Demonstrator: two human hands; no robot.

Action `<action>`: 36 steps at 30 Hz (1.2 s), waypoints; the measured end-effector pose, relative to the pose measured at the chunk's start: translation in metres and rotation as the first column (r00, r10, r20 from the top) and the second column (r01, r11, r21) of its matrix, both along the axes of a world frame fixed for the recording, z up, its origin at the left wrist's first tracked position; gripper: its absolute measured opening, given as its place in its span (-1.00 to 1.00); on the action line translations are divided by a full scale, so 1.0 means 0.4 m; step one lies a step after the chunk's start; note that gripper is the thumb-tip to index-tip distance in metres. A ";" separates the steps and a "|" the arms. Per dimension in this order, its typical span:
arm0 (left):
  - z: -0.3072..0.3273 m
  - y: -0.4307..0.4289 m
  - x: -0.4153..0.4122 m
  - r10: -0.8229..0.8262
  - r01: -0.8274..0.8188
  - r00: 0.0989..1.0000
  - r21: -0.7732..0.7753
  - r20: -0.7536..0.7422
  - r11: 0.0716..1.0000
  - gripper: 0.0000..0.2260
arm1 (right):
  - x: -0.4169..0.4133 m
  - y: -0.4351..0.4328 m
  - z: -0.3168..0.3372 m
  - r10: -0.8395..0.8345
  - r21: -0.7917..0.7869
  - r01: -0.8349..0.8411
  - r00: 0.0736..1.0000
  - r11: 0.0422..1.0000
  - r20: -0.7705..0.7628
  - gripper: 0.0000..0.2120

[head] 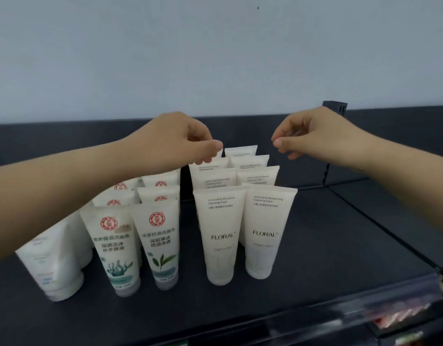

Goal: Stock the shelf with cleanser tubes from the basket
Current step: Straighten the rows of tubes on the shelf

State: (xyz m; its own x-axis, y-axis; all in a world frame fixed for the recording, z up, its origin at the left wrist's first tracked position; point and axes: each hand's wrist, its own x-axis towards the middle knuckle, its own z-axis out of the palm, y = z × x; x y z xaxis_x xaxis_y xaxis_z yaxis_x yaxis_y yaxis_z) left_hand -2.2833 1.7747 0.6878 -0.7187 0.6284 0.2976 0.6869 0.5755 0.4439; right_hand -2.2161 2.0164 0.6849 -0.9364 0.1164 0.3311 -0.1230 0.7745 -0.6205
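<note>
Front of shelf [340, 245]: FLORAL tubes [220, 236] upright on caps, tight double row, green tubes [120, 245] just beside. Further back: left hand [185, 138] curled onto tops of back tubes [241, 151], pinching or only touching, cannot tell. Near it, right hand [308, 133] curled closed, empty. No basket in view. Risk of toppling row forward, domino-style, from nudge or crooked release back there.

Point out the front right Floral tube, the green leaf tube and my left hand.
front right Floral tube [265, 233]: head view, printed front.
green leaf tube [160, 245]: head view, middle of label.
left hand [175, 138]: head view, back of hand.
</note>
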 end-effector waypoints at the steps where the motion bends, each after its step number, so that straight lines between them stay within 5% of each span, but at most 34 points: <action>1: 0.007 0.004 -0.014 0.011 -0.011 1.000 0.014 -0.001 1.000 -0.79 | -0.017 0.007 0.003 -0.009 0.013 0.009 1.000 1.000 -0.005 -0.95; 6: 0.021 0.040 -0.111 0.091 -0.097 0.993 -0.076 -0.077 0.992 -0.91 | -0.123 0.036 0.002 0.024 0.105 -0.022 1.000 0.994 -0.016 -0.86; 13: -0.004 0.086 -0.229 0.147 -0.151 0.988 -0.293 -0.037 0.944 -0.68 | -0.275 0.060 -0.029 0.120 0.260 -0.154 0.983 0.953 0.143 -0.69; 18: -0.025 0.108 -0.273 0.143 -0.155 0.988 -0.390 -0.061 0.907 -0.81 | -0.327 0.068 -0.049 0.149 0.313 -0.213 0.965 0.925 0.215 -0.70; 24: -0.050 0.110 -0.285 0.166 -0.186 0.982 -0.386 -0.085 0.904 -0.86 | -0.347 0.063 -0.069 0.144 0.391 -0.230 0.961 0.891 0.236 -0.91; 36: -0.058 0.110 -0.285 0.178 -0.202 0.979 -0.368 -0.100 0.908 -0.87 | -0.352 0.062 -0.079 0.158 0.391 -0.226 0.967 0.892 0.200 -0.89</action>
